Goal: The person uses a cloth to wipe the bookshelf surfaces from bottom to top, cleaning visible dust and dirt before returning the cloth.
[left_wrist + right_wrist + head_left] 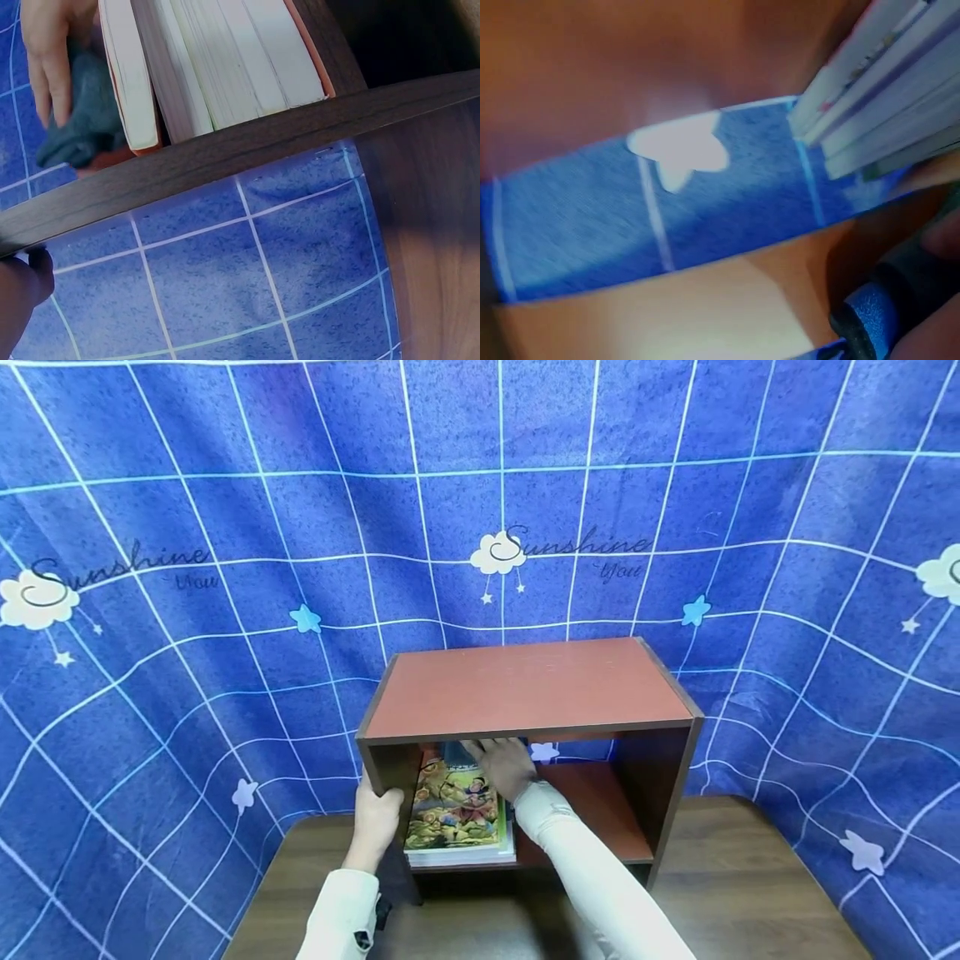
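My left hand (377, 818) grips the left side panel of a small reddish-brown bookcase (525, 689), thumb on the panel's front edge. Part of that hand (22, 300) shows at the lower left of the left wrist view. Inside, my right hand (508, 768) reaches over the books and holds a bunched dark teal cloth (90, 112). Its fingers (56, 82) hang over the cloth beside the stack. Lying flat at the left of the compartment is a stack of books (232, 67), the top one a colourful illustrated book (457, 806). The right palm's contact is hidden.
The bookcase stands on a brown wooden table (720, 852). Behind it hangs a blue curtain (525, 468) with white grid lines, clouds and stars, which also shows through the bookcase's open back. The right side panel (663, 793) bounds the compartment beside my right forearm.
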Tool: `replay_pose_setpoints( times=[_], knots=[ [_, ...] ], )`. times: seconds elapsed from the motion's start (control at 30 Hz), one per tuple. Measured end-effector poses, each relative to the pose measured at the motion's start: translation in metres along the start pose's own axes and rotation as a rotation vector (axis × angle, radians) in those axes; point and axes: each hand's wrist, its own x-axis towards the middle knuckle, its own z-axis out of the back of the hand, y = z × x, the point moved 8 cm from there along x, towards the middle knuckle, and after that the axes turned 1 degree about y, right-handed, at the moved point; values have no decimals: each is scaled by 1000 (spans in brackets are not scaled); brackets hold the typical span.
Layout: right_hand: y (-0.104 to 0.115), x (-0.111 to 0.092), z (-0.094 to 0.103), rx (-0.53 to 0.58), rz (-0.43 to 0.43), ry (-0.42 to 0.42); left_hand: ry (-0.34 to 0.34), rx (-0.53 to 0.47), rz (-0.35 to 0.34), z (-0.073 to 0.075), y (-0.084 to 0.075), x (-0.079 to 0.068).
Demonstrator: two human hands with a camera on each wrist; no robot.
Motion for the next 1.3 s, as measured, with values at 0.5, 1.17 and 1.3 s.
replay_pose_setpoints(
  times=[0.5, 1.17, 1.3],
  knots=[
    [-73, -60, -34, 360, -141, -200, -5, 15, -17, 14, 24, 5],
    [-115, -126, -77, 782, -682, -287, 68, 3, -27, -4, 29, 8],
    [-107, -146, -85, 943, -747, -204, 66, 1, -43, -2, 28, 8]
  ],
)
